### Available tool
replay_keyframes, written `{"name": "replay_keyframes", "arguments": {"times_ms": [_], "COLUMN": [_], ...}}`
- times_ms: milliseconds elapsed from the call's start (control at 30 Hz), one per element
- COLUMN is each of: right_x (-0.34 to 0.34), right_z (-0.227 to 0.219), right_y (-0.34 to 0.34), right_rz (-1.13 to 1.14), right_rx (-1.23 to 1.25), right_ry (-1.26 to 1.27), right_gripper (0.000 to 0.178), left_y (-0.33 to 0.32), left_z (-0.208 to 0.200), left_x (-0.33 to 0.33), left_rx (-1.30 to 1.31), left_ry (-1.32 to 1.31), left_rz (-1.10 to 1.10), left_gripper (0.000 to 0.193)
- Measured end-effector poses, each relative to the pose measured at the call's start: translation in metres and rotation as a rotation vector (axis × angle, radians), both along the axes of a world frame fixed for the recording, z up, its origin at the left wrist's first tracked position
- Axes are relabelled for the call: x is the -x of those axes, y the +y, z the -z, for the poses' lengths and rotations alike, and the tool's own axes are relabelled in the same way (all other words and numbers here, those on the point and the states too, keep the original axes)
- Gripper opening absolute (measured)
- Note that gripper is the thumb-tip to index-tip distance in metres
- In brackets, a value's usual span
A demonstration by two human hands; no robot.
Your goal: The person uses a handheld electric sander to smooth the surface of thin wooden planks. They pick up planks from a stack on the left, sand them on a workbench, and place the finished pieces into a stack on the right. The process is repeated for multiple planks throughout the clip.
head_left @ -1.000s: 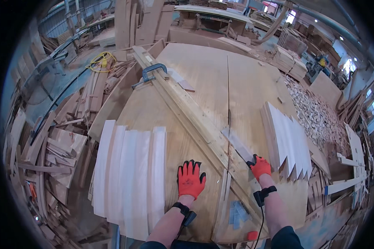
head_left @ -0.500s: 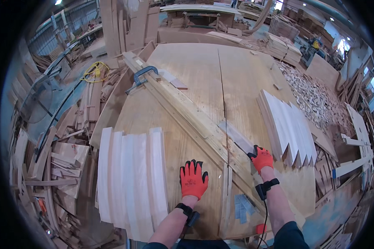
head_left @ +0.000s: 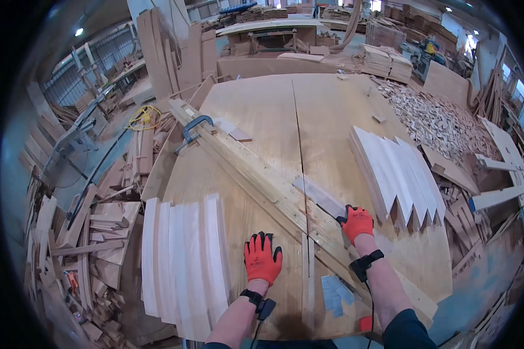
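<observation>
My left hand (head_left: 262,258), in an orange and black glove, lies flat and open on the plywood table (head_left: 256,116), just left of a long wooden rail (head_left: 256,174) that runs diagonally across the top. My right hand (head_left: 356,223), gloved the same way, is closed on the near end of a thin flat wooden strip (head_left: 320,198) resting against the rail's right side. A metal clamp (head_left: 193,130) grips the rail's far end.
Pale curved boards (head_left: 183,262) lie stacked to my left, another fanned stack (head_left: 399,174) to my right. Wood chips (head_left: 436,116) cover the far right table edge. Offcuts (head_left: 93,232) pile on the floor at left. A bluish paper (head_left: 335,291) lies near my right forearm.
The view has tilted up slightly. Both hands stay in nearly the same places on the table and the strip.
</observation>
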State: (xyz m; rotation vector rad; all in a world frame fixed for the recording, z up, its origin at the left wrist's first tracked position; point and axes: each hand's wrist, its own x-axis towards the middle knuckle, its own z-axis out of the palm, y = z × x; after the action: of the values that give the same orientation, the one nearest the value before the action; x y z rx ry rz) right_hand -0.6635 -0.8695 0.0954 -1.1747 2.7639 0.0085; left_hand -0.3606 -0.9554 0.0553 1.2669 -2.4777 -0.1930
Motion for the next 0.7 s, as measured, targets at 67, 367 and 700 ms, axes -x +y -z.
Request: {"name": "replay_keyframes", "arguments": {"times_ms": [67, 367, 700], "right_x": [0.003, 0.037, -0.030], "right_z": [-0.009, -0.054, -0.041], "right_y": [0.011, 0.036, 0.049], "right_rz": [-0.005, -0.136, -0.306], "right_rx": [0.004, -0.009, 0.245], "right_ry": [-0.002, -0.076, 0.172], "right_gripper": [0.057, 0.053, 0.045], "left_y": [0.012, 0.056, 0.150], "left_z": [-0.008, -0.033, -0.038], "left_x": [0.003, 0.009, -0.040], "left_rx": [0.001, 0.066, -0.036], "left_ry": [0.000, -0.062, -0.056], "left_rz": [-0.007, -0.011, -0.017], "left_gripper": [0.068, 0.067, 0.066]}}
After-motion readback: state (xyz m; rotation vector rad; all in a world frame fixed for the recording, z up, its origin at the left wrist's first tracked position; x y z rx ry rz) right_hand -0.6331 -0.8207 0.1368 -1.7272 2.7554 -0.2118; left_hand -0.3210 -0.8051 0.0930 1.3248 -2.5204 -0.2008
